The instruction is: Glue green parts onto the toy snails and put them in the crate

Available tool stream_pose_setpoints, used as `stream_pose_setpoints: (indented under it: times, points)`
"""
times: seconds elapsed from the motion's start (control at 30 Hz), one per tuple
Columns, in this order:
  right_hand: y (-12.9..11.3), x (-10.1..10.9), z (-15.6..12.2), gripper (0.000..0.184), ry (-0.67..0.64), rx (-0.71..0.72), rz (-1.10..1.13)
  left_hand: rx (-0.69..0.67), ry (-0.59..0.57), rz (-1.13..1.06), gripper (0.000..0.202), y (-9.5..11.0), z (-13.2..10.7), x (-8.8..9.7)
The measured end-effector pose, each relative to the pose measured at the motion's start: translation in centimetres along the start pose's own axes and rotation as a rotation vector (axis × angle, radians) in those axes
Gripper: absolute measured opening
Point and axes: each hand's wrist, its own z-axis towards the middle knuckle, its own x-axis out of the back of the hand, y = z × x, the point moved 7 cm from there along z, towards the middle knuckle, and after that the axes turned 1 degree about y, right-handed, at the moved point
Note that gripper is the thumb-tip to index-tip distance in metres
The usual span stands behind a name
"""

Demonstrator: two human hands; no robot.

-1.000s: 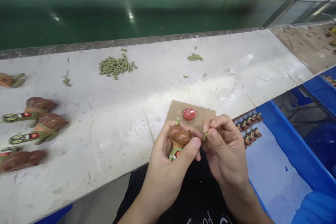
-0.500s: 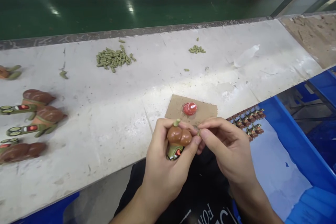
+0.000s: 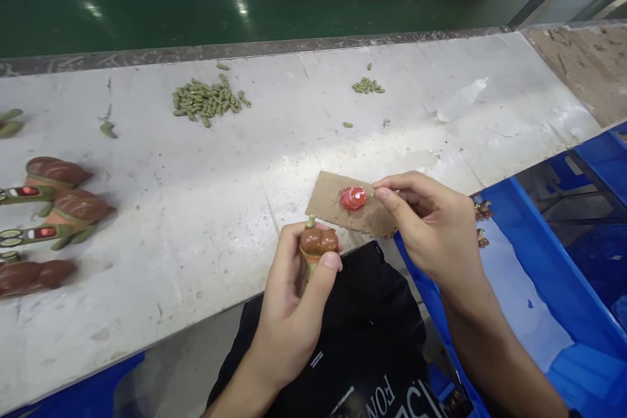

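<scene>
**Left hand (image 3: 291,304) grips brown-and-green toy figure (image 3: 318,241); right hand (image 3: 431,225) pinches small green pellet (image 3: 371,194)**

The brown-and-green toy figure sits in the lower middle of the frame, held off the table, with a green stub (image 3: 310,222) standing up from its top. The left fingers (image 3: 289,255) curl around it, and the left thumb (image 3: 330,268) presses across its front. To the right, the right thumb (image 3: 385,196) and forefinger (image 3: 392,183) come together on the small green pellet, just beside a glossy red dab (image 3: 353,198) on a cardboard scrap (image 3: 350,206). The other right fingers are curled. The scrap lies on the white table (image 3: 147,163), near its front edge. 2 heaps of green pellets (image 3: 206,101) lie toward the top, and 3 more toy figures (image 3: 59,173) lie at the left edge. A blue crate (image 3: 539,255) sits at lower right.
</scene>
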Motion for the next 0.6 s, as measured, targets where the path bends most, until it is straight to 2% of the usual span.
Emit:
stream_pose_setpoints:
  times: [0.13,0.33,0.5,0.6]
  points:
    - [-0.8,-0.7,0.1,0.015,-0.028,0.123,-0.094,0.035,-0.01,-0.079,0.014,-0.2,0.5,-0.1]
    - [-0.9,-1.1,-0.5,0.016,-0.02,0.178,-0.153,0.059,-0.029,-0.087,0.015,0.0,0.7,-0.2]
    - [-0.4,-1.1,-0.7,0.015,-0.013,0.121,-0.121,0.078,-0.039,-0.106,0.014,-0.2,0.5,-0.1]
    - [-0.2,-0.8,-1.0,0.013,0.041,0.055,-0.076,0.066,-0.05,-0.111,0.012,-0.1,0.5,-0.2]
